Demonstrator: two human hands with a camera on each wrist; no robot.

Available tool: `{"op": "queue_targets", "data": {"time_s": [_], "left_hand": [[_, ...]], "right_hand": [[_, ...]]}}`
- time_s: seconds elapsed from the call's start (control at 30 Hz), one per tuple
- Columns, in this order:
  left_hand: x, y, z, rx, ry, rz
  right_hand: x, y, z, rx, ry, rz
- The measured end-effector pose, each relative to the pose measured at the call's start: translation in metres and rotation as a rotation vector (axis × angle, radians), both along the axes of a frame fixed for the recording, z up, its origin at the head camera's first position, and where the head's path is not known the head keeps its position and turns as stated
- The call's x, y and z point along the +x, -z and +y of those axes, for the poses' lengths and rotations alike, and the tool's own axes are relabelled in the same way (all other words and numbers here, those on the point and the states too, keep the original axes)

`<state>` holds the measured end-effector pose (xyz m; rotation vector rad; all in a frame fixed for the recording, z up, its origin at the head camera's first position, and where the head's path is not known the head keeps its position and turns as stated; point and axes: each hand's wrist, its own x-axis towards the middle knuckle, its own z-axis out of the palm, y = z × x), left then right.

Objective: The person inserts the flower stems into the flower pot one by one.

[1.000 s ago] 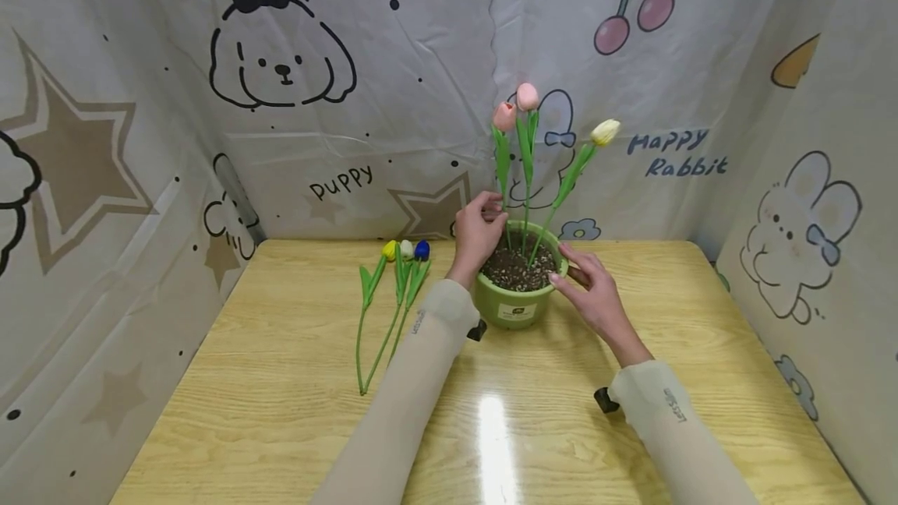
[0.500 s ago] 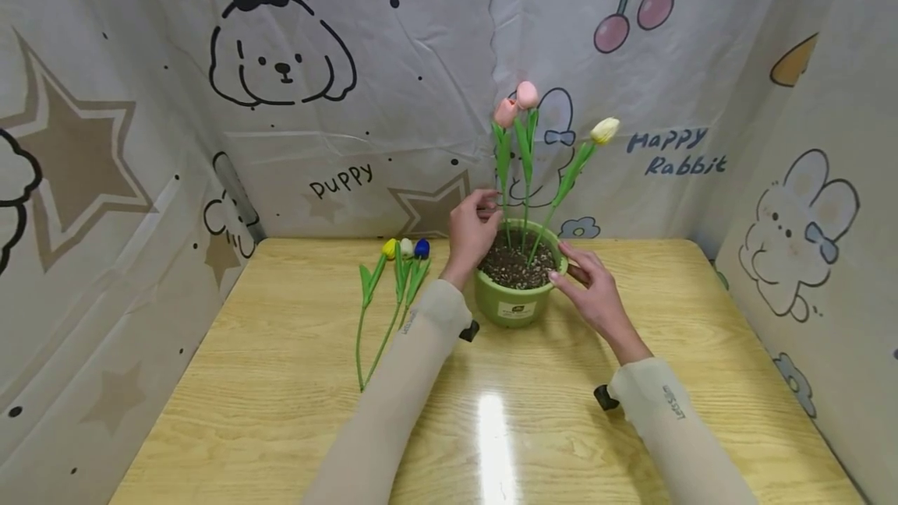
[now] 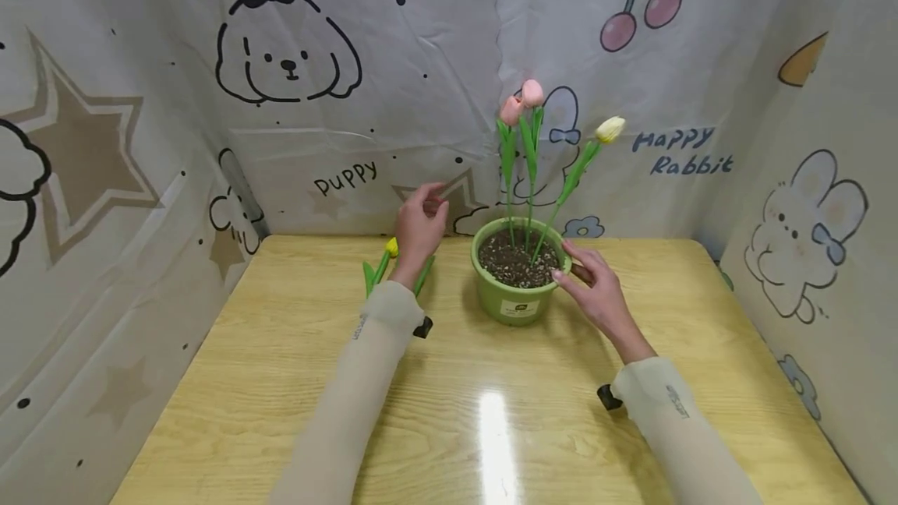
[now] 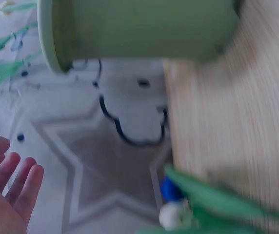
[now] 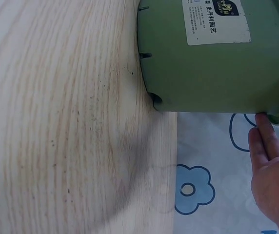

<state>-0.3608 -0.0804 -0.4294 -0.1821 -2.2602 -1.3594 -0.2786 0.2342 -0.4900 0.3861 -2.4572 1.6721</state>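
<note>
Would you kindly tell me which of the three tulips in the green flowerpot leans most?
The pale yellow tulip, rightmost in the green flowerpot: its stem slants to the right, while the two pink tulips stand nearly upright.

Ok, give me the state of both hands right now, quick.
Left hand: open, holding nothing.
Right hand: holding the green pot.

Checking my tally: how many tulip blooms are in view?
6: two pink blooms, one cream bloom above the green pot; one yellow bloom beside the left hand; one blue bloom, one white bloom at the table's edge, only in the left wrist view. More may be hidden.
</note>
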Motion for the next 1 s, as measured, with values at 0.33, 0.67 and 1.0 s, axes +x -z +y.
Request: {"op": "queue_targets", "data": {"time_s": [0.33,0.67,1.0], "left_hand": [[0.024,0.018,-0.078,-0.11,-0.046,-0.069],[0.07,0.055,-0.146,-0.171,-0.055,-0.293],[0.108,0.08,-0.166,0.001,0.042,-0.645]], "right_hand": [[0.003,-0.002,-0.001,-0.023,-0.008,-0.008],[0.001,-0.004,0.001,-0.003,-0.003,-0.022],[0.002,-0.005,0.001,0.0,-0.005,-0.058]]}}
